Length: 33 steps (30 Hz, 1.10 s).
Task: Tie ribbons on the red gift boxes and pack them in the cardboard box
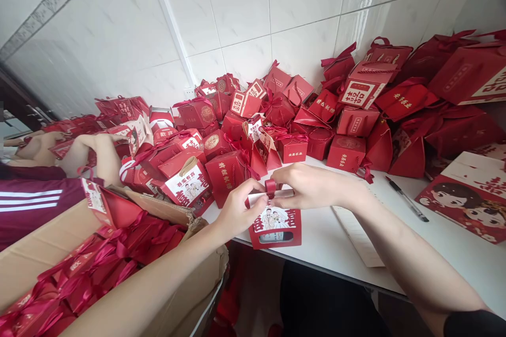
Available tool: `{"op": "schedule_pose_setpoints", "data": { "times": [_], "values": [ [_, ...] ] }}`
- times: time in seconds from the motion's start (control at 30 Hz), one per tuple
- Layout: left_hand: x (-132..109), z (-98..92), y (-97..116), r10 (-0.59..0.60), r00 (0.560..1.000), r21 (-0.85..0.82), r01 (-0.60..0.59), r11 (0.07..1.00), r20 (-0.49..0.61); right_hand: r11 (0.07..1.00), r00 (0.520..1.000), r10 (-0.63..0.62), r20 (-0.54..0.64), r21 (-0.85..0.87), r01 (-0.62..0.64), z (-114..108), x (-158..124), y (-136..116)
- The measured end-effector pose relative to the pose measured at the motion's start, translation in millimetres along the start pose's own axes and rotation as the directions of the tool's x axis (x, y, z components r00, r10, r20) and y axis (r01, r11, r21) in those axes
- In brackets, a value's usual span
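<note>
White-tiled wall (237, 5) at the back; below it a white tabletop (435, 258) heaped with a pile of small red paper favour boxes (253, 131), many with ribbon handles.

Object in hand: we have one small red cardboard gift box with a cartoon couple printed on its white front (275, 227). It stands at the near edge of the tabletop, directly under both hands.

Left hand (237, 210): thumb and forefinger are pinched together on the dark red satin ribbon (271, 186) at the top of the box. Right hand (312, 187): fingertips are closed on the same ribbon from the other side. The two hands nearly touch over the loop.

Surroundings: an open brown cardboard carton (158, 209) at our left is packed with more red boxes. A black pen (407, 199) lies on the tabletop to the right, near a large flat red bag with a cartoon couple (466, 205). Another person's bare arm (85, 152) and maroon sleeve with white stripes (31, 200) are at the far left, among the boxes.

Handling note (our judgement): the ribbon looks slippery, so each pinch should sit close to the crossing point. Even tension from both sides should keep the loop centred. A hard upward pull could crease the thin flaps, or tip the box off the edge it stands on.
</note>
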<state>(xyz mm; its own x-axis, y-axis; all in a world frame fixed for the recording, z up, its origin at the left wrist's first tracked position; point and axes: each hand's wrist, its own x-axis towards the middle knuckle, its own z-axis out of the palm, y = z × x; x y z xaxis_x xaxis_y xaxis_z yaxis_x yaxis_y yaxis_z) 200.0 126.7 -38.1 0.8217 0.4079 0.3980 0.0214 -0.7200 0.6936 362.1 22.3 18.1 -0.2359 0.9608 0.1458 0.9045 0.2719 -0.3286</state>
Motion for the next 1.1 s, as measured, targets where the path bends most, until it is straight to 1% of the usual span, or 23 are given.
{"op": "schedule_pose_setpoints", "data": {
  "times": [0.1, 0.2, 0.33, 0.43, 0.63, 0.7, 0.77, 0.87, 0.93, 0.97, 1.1],
  "values": [
    [-1, 0.7, -1, -0.004, 1.0, -0.003, 0.004, 1.0, -0.002, 1.0, 0.993, 0.011, -0.114, -0.018, -0.013, 1, 1, -2],
    [-1, 1.8, -3, -0.028, 1.0, -0.002, 0.028, 1.0, -0.013, 0.998, 0.974, -0.03, -0.224, -0.055, 0.018, 1, 2, -1],
    [0, 3.2, -5, 0.002, 1.0, 0.02, -0.001, 1.0, -0.029, 0.994, 0.963, -0.097, -0.253, -0.073, 0.081, 3, 2, 2],
    [0, 3.8, -3, 0.022, 0.999, 0.032, -0.021, 0.999, -0.034, 0.993, 0.958, -0.103, -0.269, -0.088, 0.082, 4, 2, 3],
    [-1, 2.9, 0, 0.002, 0.999, 0.0, -0.002, 1.0, -0.042, 0.991, 0.947, -0.094, -0.308, -0.119, 0.059, 8, 4, 2],
    [-2, 2.9, 1, -0.002, 0.999, -0.008, 0.001, 1.0, -0.04, 0.994, 0.953, -0.065, -0.295, -0.104, 0.035, 6, 3, 1],
    [-2, 3.3, 1, -0.002, 0.999, -0.01, 0.002, 1.0, -0.037, 0.998, 0.968, -0.016, -0.251, -0.068, -0.001, 3, 1, 0],
    [-3, 3.2, 2, -0.017, 1.0, 0.004, 0.017, 1.0, -0.025, 0.999, 0.994, 0.027, -0.107, -0.025, -0.03, -2, -3, 0],
    [-4, 2.3, 3, -0.04, 0.999, 0.013, 0.04, 0.999, -0.019, 0.999, 0.999, 0.026, -0.02, -0.027, -0.027, -2, -4, 1],
    [-5, 1.7, 4, -0.058, 0.998, 0.012, 0.058, 0.998, -0.012, 0.999, 1.0, 0.016, 0.006, -0.031, -0.016, -2, -3, 2],
    [-6, -2.6, 10, -0.098, 0.994, 0.02, 0.097, 0.995, 0.052, 0.999, 0.999, -0.037, 0.035, -0.021, 0.037, 3, -1, 4]
  ]
}}
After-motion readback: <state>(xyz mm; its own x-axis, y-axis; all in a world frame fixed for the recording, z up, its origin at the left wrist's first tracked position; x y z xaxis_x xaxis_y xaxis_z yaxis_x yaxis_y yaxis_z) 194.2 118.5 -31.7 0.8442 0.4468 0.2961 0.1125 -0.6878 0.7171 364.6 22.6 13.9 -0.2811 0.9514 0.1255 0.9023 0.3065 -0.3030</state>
